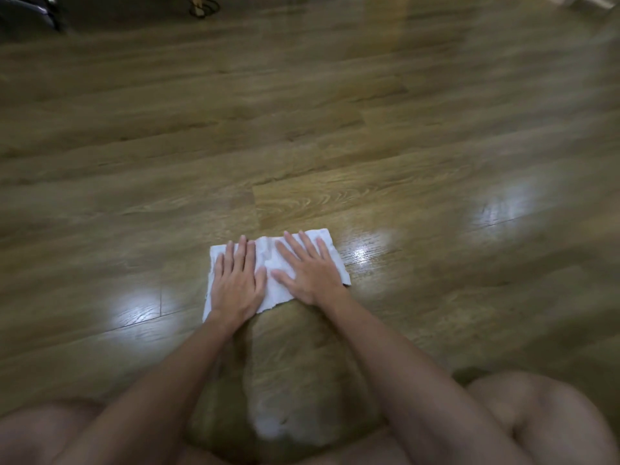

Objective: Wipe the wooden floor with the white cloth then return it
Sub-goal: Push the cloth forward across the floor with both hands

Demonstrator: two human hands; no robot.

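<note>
A white cloth (268,260) lies spread flat on the wooden floor (302,146) just ahead of me. My left hand (236,283) presses palm down on the cloth's left half, fingers stretched forward. My right hand (308,271) presses palm down on its right half, fingers spread. Neither hand grips the cloth; both lie flat on top of it. Both forearms reach out from the bottom of the view, and they cover the cloth's near edge.
My bare knees sit at the bottom left (40,431) and bottom right (536,414). Dark furniture legs (30,11) and a wooden post with a cable (198,6) stand at the far left. A pale object (590,3) sits at the far right corner.
</note>
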